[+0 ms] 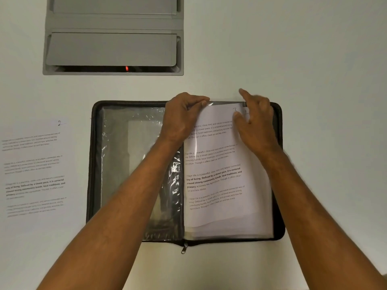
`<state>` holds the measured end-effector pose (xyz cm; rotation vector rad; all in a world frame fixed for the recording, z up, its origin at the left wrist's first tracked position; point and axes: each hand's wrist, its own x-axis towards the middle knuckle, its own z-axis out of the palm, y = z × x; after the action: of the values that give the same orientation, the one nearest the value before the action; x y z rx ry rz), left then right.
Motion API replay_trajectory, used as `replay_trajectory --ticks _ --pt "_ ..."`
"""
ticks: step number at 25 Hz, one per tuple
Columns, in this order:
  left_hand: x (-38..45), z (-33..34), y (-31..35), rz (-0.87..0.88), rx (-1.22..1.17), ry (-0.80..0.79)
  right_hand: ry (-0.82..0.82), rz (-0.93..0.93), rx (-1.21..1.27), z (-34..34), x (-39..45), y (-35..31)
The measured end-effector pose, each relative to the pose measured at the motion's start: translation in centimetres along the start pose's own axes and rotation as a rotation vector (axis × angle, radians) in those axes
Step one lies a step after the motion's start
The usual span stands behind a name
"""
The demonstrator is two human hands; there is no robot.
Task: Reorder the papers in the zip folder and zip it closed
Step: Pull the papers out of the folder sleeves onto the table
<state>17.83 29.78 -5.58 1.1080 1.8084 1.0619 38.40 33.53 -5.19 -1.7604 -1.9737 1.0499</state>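
A black zip folder lies open on the white table, with clear plastic sleeves on both halves. A printed sheet marked with a handwritten number sits tilted in the right half, partly inside a clear sleeve. My left hand pinches the top edge of that sleeve near the folder's spine. My right hand rests on the sheet's top right corner, fingers spread and index finger raised. The zipper pull hangs at the folder's front edge. A second printed sheet, marked 2, lies flat on the table left of the folder.
A grey recessed panel with two flaps is set into the table at the back left; a small red light glows in its slot. White tabletop surrounds the folder.
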Motion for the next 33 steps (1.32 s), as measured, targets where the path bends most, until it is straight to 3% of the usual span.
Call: replay_trajectory --ticks 6,11,18,23,29,33 --pt "-0.3 -0.4 0.3 0.000 -0.041 -0.006 -0.077 -0.193 -0.105 -0.8 1.9 -1.4" --pt "-0.3 -0.2 0.3 0.094 0.103 -0.013 -0.108 -0.262 -0.191 -3.9 2.9 -3.6" --pt "-0.9 1.6 0.4 0.044 0.178 0.014 -0.474 0.087 -0.076 -8.3 4.9 -6.8" --pt "-5.5 4.1 2.6 -0.024 0.196 0.209 -0.547 0.266 -0.074 -9.9 5.7 -7.7" --pt "-11.8 6.4 2.3 -0.145 0.174 0.162 -0.719 0.451 -0.162 -10.4 6.7 -8.4" --pt "-14.1 5.6 -0.3 -0.138 0.274 0.138 -0.730 0.616 -0.184 -9.4 7.2 -7.8"
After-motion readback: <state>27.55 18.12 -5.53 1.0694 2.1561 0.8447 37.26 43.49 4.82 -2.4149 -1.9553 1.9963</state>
